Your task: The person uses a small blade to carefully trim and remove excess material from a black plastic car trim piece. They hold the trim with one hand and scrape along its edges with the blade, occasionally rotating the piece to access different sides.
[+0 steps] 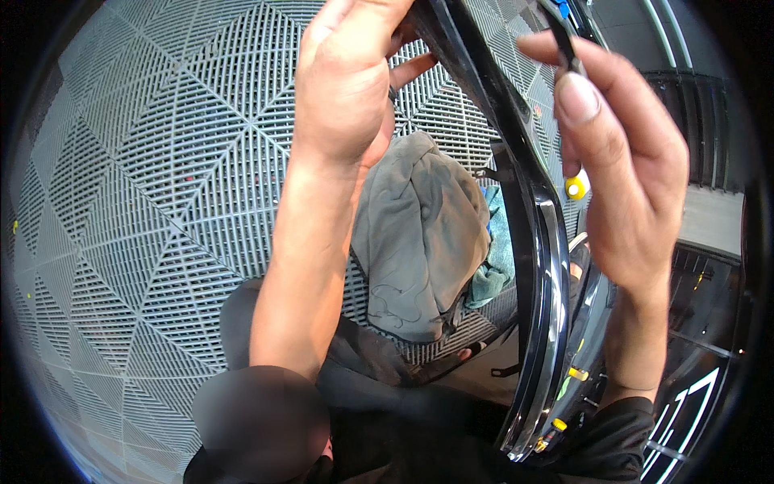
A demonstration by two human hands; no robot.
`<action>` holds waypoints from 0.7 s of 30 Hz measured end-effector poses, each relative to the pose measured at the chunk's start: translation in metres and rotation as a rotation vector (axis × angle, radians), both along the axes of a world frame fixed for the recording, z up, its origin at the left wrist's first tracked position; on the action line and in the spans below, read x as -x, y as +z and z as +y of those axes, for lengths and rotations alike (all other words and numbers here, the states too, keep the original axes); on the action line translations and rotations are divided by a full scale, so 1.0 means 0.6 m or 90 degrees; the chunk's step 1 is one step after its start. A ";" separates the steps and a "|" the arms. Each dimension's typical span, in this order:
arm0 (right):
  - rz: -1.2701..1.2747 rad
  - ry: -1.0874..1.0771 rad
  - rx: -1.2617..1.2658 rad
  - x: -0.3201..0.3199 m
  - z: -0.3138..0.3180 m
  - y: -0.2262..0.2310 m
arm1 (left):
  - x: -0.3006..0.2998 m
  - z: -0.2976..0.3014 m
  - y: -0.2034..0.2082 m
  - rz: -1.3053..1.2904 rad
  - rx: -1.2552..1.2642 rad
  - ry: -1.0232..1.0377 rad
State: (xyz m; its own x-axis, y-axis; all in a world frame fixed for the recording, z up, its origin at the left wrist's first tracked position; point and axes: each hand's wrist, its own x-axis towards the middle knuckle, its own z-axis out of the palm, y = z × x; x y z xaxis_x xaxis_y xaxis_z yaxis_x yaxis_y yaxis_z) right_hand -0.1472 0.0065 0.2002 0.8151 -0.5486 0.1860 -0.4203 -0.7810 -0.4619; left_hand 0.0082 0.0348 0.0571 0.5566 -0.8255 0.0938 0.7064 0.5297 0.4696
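So, two bare hands around one long, glossy black trim piece (pixel 516 121), and they're well apart, one on either side of it. It's curved, runs from the top edge down to the lower right of the view, and bright highlights are picked up along its lower half. A couple of small dark tabs (pixel 505 371) can be seen poking out on its left.

The left hand (pixel 343 89) is up by the top end of the trim, fingers bent toward its left edge. Part of that hand is cut off by the frame, so whether the trim is actually gripped can't be told.

In the right hand (pixel 637 165), a thin dark strip (pixel 562 34) is pinched between thumb and fingers, just right of the trim's upper stretch. A bit of blue (pixel 562 10) is visible near the strip's top.

Under all that, the floor is covered in grey slatted tiles (pixel 177 161). A crumpled grey-brown cloth (pixel 423 234) is laid on it between the left forearm and the trim, with a teal towel (pixel 496 266) tucked just beside. Right of the trim, a yellow piece with a pale centre (pixel 575 188) can be spotted below the right hand's fingers.
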 end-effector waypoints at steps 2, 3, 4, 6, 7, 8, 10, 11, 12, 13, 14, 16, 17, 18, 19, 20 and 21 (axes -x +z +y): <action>-0.053 -0.080 -0.077 -0.006 0.028 -0.007 | -0.001 0.002 -0.002 0.023 -0.047 -0.024; -0.101 -0.112 -0.101 -0.015 0.039 -0.013 | -0.003 0.004 -0.003 -0.003 -0.028 -0.028; -0.152 -0.141 -0.127 -0.025 0.048 -0.020 | -0.005 0.004 -0.004 -0.032 -0.008 -0.036; -0.295 -0.117 -0.127 -0.052 0.057 -0.038 | -0.008 0.005 -0.005 -0.046 -0.034 -0.036; -0.371 -0.136 -0.049 -0.064 0.063 -0.049 | -0.014 0.004 -0.004 -0.072 -0.013 -0.043; -0.440 -0.159 0.035 -0.081 0.070 -0.058 | -0.016 0.005 -0.004 -0.071 0.008 -0.051; -0.600 -0.170 -0.085 -0.103 0.080 -0.076 | -0.027 0.003 -0.003 -0.078 0.051 -0.057; -0.660 -0.130 -0.111 -0.116 0.095 -0.092 | -0.032 0.005 -0.005 -0.081 0.056 -0.065; -0.721 -0.061 -0.178 -0.130 0.112 -0.110 | -0.037 0.008 -0.005 -0.087 0.058 -0.069; -0.777 -0.041 -0.175 -0.143 0.127 -0.130 | -0.042 0.014 -0.006 -0.091 0.063 -0.074; -0.745 -0.067 -0.179 -0.152 0.146 -0.148 | -0.047 0.019 -0.006 -0.098 0.065 -0.081; -0.711 -0.091 -0.261 -0.156 0.163 -0.181 | -0.053 0.030 -0.004 -0.111 0.064 -0.100; -0.717 -0.076 -0.316 -0.156 0.162 -0.198 | -0.054 0.035 -0.003 -0.116 0.065 -0.107; -0.722 -0.063 -0.370 -0.157 0.159 -0.211 | -0.059 0.041 -0.002 -0.119 0.067 -0.114; -0.728 -0.053 -0.425 -0.156 0.153 -0.223 | -0.060 0.046 -0.001 -0.123 0.069 -0.124; -0.747 -0.041 -0.451 -0.156 0.142 -0.232 | -0.064 0.051 0.001 -0.130 0.070 -0.134; -0.770 -0.032 -0.481 -0.158 0.134 -0.239 | -0.066 0.055 0.003 -0.139 0.072 -0.144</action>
State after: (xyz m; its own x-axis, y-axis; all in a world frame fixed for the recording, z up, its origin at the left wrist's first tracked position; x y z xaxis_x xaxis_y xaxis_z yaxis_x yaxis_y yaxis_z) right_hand -0.0522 0.0870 0.0570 0.3457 -0.8506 0.3962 0.5071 -0.1860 -0.8416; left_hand 0.0480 0.0678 0.0590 0.3169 -0.9033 0.2892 0.7016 0.4284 0.5694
